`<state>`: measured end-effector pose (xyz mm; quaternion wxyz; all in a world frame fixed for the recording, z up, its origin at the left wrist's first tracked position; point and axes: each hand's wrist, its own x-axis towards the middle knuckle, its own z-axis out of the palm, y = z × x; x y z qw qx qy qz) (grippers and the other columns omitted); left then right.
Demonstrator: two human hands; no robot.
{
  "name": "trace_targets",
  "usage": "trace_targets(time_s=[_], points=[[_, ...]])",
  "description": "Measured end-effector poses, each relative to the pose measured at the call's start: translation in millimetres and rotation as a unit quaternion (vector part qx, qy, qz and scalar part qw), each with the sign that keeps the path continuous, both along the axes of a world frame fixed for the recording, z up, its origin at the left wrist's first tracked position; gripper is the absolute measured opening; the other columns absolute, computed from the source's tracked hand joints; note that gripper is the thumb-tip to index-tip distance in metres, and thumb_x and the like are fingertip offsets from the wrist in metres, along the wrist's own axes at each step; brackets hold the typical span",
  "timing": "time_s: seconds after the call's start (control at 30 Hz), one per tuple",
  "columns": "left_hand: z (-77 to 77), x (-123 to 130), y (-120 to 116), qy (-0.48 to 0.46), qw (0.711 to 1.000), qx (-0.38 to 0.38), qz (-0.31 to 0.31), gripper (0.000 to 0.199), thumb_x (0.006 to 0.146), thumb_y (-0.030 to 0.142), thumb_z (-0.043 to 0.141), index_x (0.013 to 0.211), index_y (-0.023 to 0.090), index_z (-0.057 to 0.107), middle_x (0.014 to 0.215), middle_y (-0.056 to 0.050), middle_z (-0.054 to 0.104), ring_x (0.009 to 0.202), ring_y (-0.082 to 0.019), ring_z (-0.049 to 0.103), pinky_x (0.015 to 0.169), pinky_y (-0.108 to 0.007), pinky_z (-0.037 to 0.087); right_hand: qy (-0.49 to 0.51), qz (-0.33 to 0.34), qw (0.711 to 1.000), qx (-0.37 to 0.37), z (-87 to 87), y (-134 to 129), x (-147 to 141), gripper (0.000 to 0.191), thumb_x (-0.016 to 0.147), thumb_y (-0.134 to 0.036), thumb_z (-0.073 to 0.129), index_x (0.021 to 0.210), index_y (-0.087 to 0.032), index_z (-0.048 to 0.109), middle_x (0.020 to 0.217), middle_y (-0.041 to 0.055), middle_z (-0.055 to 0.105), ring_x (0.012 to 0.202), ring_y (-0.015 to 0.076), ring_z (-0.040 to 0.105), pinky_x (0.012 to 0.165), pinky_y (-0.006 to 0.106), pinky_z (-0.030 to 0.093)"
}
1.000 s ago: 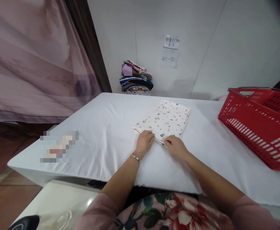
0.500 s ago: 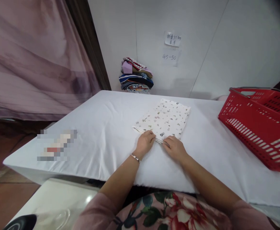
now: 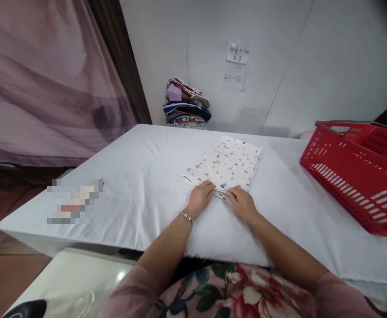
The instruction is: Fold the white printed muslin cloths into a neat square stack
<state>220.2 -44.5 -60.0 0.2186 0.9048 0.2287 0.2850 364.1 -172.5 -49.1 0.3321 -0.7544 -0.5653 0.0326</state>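
A folded white cloth (image 3: pixel 228 162) with small printed figures lies flat on the white-covered table (image 3: pixel 127 194). Its near edge shows several layers, slightly parted between my hands. My left hand (image 3: pixel 200 196) pinches that edge left of its middle, fingers curled over the fabric. Close to the near right corner, my right hand (image 3: pixel 242 201) grips the same edge, thumb and fingers pressed together. Both hands rest low, near the tabletop; the fingertips under the layers are hidden.
A red plastic basket (image 3: pixel 352 176) stands on the table at the right. Beyond the far edge is a stack of folded fabrics (image 3: pixel 187 106) against the wall. Something blurred out (image 3: pixel 76 201) lies at the left. A white stool-like surface (image 3: pixel 80 274) is at the lower left.
The layers at the cloth's near edge have parted a little between my hands, and more of the lower layer shows. My right hand has shifted very slightly; the cloth otherwise lies the same.
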Motion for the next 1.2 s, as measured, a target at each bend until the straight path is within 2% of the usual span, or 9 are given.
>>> trace_targets(time_s=[0.13,0.23,0.3,0.4,0.53,0.77,1.03,1.2], points=[[0.2,2.6,1.3,-0.001,1.0,0.006,0.009,0.021,0.087,0.021,0.045,0.1,0.023,0.062,0.108,0.001,0.061,0.092,-0.012,0.059,0.079,-0.023,0.047,0.005,-0.004,1.0,0.009,-2.7,-0.2,0.7,0.023,0.089,-0.03,0.039,0.083,-0.022,0.061,0.082,0.0021,0.06,0.078,0.0157,0.054,0.069,0.027,0.039],[3.0,2.7,-2.0,-0.016,0.999,0.017,0.044,0.019,0.087,0.021,0.045,0.099,0.022,0.06,0.108,0.0,0.059,0.086,-0.011,0.059,0.074,-0.022,0.046,0.015,-0.012,1.0,0.017,-4.7,0.2,2.1,0.022,0.089,-0.029,0.04,0.083,-0.022,0.06,0.082,0.0015,0.059,0.075,0.0149,0.054,0.068,0.026,0.039],[4.7,1.8,-5.5,-0.012,0.998,0.026,0.057,0.016,0.087,0.021,0.045,0.093,0.021,0.06,0.1,0.0,0.06,0.08,-0.01,0.058,0.069,-0.021,0.044,0.021,-0.016,0.999,0.023,-5.8,0.7,3.1,0.021,0.088,-0.029,0.041,0.082,-0.022,0.06,0.082,0.0012,0.059,0.075,0.0147,0.055,0.069,0.026,0.039],[4.8,0.6,-10.1,0.018,0.998,0.048,0.023,0.016,0.087,0.023,0.045,0.085,0.023,0.061,0.085,0.001,0.059,0.076,-0.011,0.056,0.065,-0.021,0.042,0.024,-0.015,0.999,0.028,-6.1,1.4,3.5,0.022,0.088,-0.029,0.041,0.081,-0.022,0.06,0.081,0.0013,0.059,0.075,0.0147,0.055,0.069,0.026,0.039],[2.4,1.9,-12.8,0.06,0.996,0.064,-0.013,0.02,0.088,0.026,0.043,0.094,0.027,0.063,0.085,0.001,0.06,0.077,-0.012,0.057,0.062,-0.021,0.041,0.013,-0.009,0.999,0.027,-4.4,1.7,1.9,0.022,0.088,-0.029,0.041,0.082,-0.022,0.06,0.081,0.0019,0.059,0.076,0.0151,0.054,0.068,0.026,0.039],[6.0,2.0,-14.1,0.114,0.991,0.075,-0.013,0.024,0.089,0.029,0.041,0.102,0.03,0.062,0.091,0.0,0.062,0.072,-0.013,0.059,0.057,-0.023,0.039,0.001,-0.008,0.999,0.035,-2.9,0.6,-0.5,0.023,0.089,-0.029,0.04,0.084,-0.022,0.061,0.082,0.0023,0.059,0.076,0.015,0.054,0.069,0.026,0.04],[8.0,8.5,-9.1,0.156,0.981,0.112,-0.02,0.019,0.087,0.024,0.044,0.09,0.024,0.063,0.079,-0.003,0.061,0.064,-0.015,0.058,0.056,-0.025,0.038,-0.011,-0.011,1.0,0.015,-0.7,1.9,-1.9,0.023,0.089,-0.028,0.04,0.082,-0.023,0.061,0.081,0.0016,0.06,0.079,0.0147,0.055,0.068,0.025,0.039],[6.6,13.1,-10.1,0.16,0.978,0.129,-0.017,0.019,0.088,0.023,0.042,0.088,0.021,0.061,0.077,-0.005,0.061,0.068,-0.017,0.059,0.058,-0.026,0.039,-0.006,-0.013,1.0,0.019,-0.6,1.6,-2.3,0.023,0.089,-0.029,0.04,0.081,-0.023,0.061,0.081,0.0017,0.06,0.079,0.015,0.055,0.069,0.026,0.039]])
